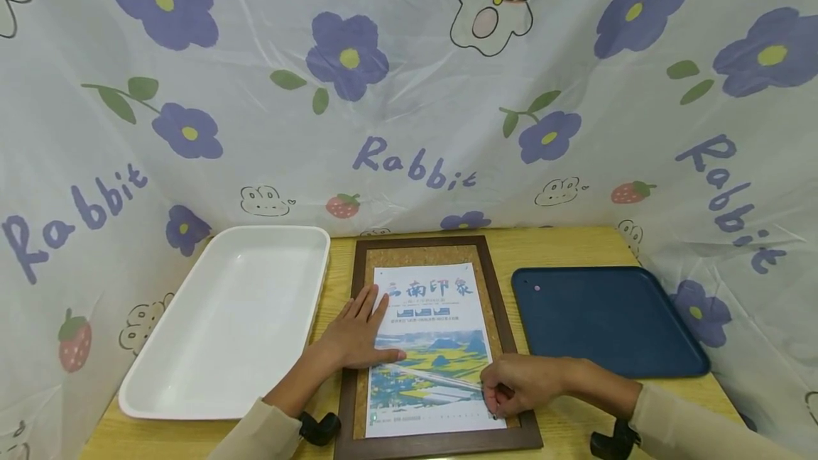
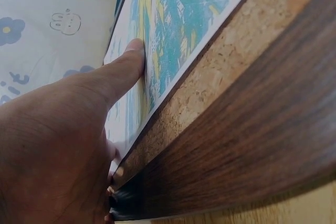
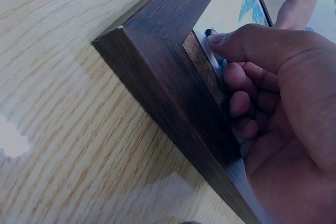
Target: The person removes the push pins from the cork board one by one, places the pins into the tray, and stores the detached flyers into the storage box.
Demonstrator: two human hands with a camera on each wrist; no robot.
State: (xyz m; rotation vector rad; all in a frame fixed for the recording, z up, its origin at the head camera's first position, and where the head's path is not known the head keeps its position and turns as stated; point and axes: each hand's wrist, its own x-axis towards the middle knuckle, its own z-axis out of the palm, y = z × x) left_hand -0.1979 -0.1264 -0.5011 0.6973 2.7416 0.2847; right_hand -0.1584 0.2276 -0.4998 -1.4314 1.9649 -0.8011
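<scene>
The poster [image 1: 441, 353] is lying on the board [image 1: 415, 257], the spread left hand [image 1: 360, 329] likely steadying it. The right hand [image 1: 520, 383] is pinching a pin [image 3: 209, 32] near the board's lower-right corner, probably for fastening

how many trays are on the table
2: a white tray left of the framed corkboard, and a blue tray right of it. No others show.

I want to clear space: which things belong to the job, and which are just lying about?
In use:
- printed sheet, under left hand
- framed corkboard
- small dark piece at right hand

Apparently lying about:
- white tray
- blue tray with pink speck
</scene>
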